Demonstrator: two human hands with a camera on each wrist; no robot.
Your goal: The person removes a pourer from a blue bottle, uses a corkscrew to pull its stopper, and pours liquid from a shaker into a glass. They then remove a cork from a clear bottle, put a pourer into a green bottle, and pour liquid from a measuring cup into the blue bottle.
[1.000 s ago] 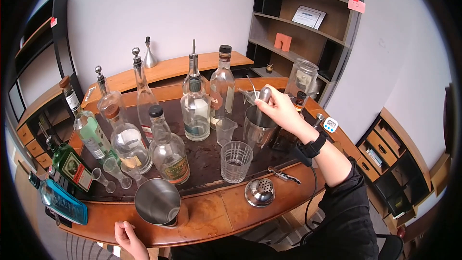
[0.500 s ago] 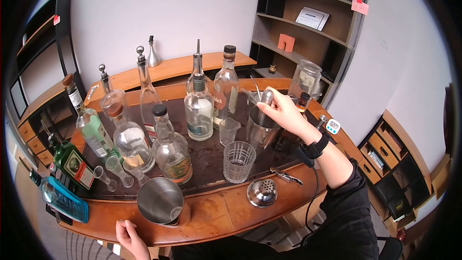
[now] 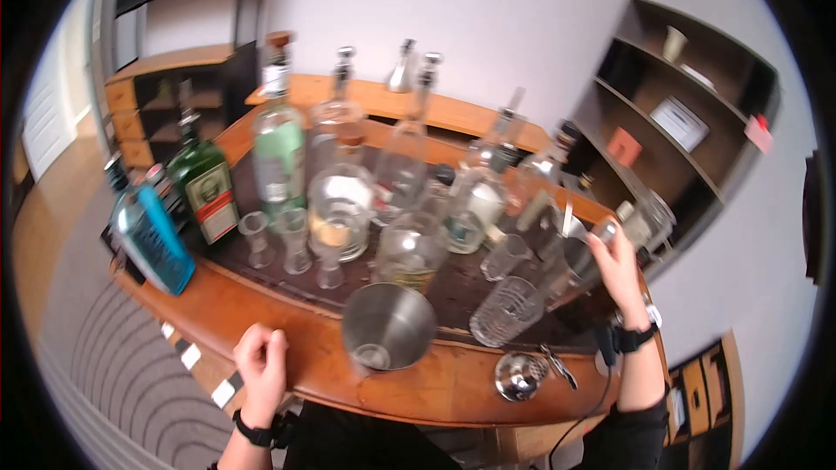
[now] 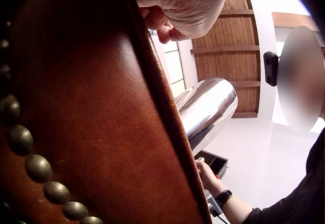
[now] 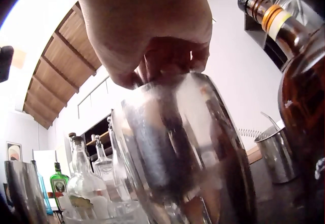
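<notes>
In the head view my right hand (image 3: pixel 618 274) grips the rounded top of a metal muddler (image 3: pixel 607 229), whose lower part is hidden inside a steel shaker tin (image 3: pixel 570 268). The right wrist view has that tin (image 5: pixel 185 158) close up, the fingers at its rim. My left hand (image 3: pixel 261 364) is loosely curled and holds nothing, at the table's front edge. To its right stands a wide steel tin (image 3: pixel 387 326), which also shows beyond the leather edge in the left wrist view (image 4: pixel 209 109). A cut-glass tumbler (image 3: pixel 507 312) stands left of the shaker tin.
Several bottles crowd the dark table top, among them a green one (image 3: pixel 205 187) and a blue one (image 3: pixel 152 239). Small glasses (image 3: pixel 296 248) stand in front of them. A perforated strainer cap (image 3: pixel 520 377) and a metal tool (image 3: pixel 560 367) lie near the front edge.
The head view has swung left and tilted, blurring slightly, so the table's objects appear shifted right. More of my left hand and wrist shows. My right hand still holds the muddler in the tin.
</notes>
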